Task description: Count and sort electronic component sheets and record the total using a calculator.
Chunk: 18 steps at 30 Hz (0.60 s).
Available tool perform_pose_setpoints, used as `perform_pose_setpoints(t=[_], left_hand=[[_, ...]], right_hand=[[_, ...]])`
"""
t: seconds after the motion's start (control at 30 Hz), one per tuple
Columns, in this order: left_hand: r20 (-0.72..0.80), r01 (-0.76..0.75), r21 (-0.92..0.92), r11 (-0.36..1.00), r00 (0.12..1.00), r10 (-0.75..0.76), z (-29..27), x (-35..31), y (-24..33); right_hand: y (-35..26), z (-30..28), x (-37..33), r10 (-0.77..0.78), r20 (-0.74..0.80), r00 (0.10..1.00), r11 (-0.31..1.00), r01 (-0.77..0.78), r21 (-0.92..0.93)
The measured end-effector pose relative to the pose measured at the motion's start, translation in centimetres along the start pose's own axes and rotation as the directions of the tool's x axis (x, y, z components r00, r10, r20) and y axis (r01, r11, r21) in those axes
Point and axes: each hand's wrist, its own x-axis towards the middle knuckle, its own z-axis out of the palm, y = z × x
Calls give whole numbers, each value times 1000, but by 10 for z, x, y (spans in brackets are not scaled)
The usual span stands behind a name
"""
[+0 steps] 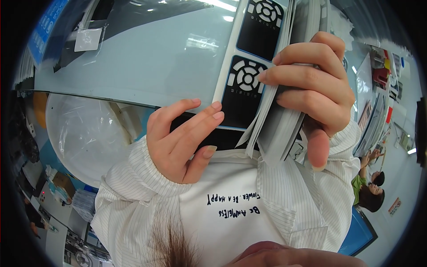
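Note:
Standing slanted in front of me is a thick stack of white sheets (284, 127). Its facing sheet carries black panels (240, 109) with blue outlines and pale ring-shaped button marks. My right hand (311, 84) is wrapped over the stack from the right, its fingertips on the facing sheet and its thumb low on the other side. A few sheet edges fan apart beneath those fingers. At the sheet's left edge is my left hand (182, 138), fingers outstretched, two fingertips at the lower panel's border. Nothing shows in its grasp.
Under the stack lies a glass-topped table (178, 71). A small clear bag with a white square (88, 40) rests at its far left. Left of me, below the table edge, is a round translucent tub (82, 138). People (371, 191) and cluttered benches are at the right.

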Motion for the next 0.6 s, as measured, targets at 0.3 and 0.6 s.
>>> perform_pose_setpoints(t=[0.3, 0.6], left_hand=[[27, 47, -133, 990, 999, -44, 0, -1, -1], [64, 73, -166, 983, 996, -63, -3, 0, -2]], right_hand=[[1, 1, -1, -5, -17, 1000, 999, 6, 41], [1, 2, -1, -3, -27, 1000, 1000, 4, 27]])
